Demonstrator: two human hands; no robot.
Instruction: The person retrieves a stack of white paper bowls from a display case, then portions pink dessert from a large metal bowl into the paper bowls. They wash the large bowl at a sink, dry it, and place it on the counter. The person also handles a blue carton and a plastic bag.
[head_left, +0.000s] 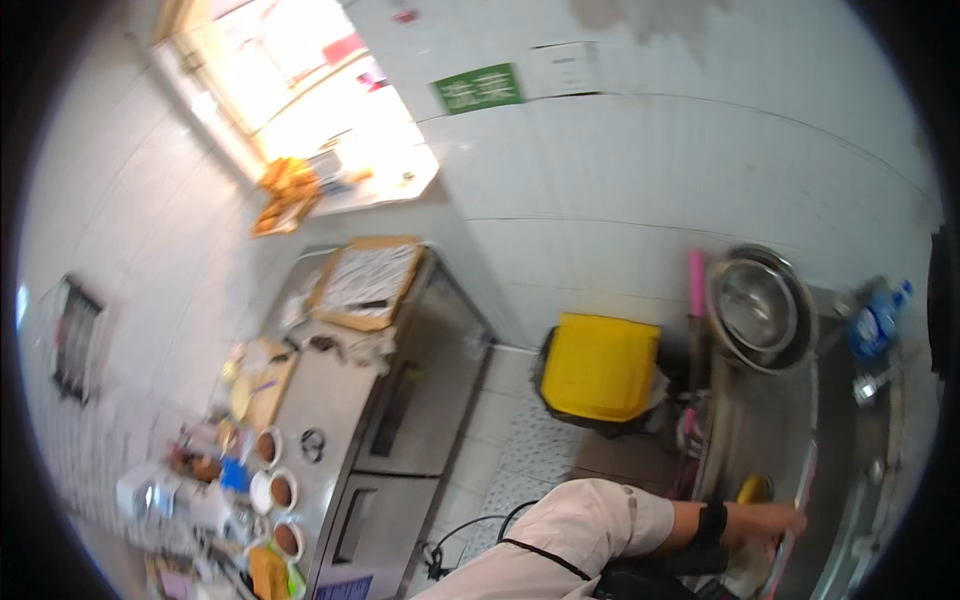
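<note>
My left hand [765,522] reaches in from the lower edge, with a cream sleeve [590,525] and a black band [711,523] at the wrist. It is over the metal sink [840,450], at a thin pale, reddish-tinged edge. The fingers look curled, but blur hides what they hold. Just below the hand is a whitish thing [745,570] I cannot make out. A yellow object [755,488] lies in the sink right behind the wrist. My right hand does not show.
Stacked metal bowls [755,305] and a blue bottle [880,320] stand at the sink's far end, near a tap [870,388]. A yellow-lidded bin [602,368] stands on the floor. Leftward, a steel counter [335,400] bears a tray [370,280] and several small bowls [283,490].
</note>
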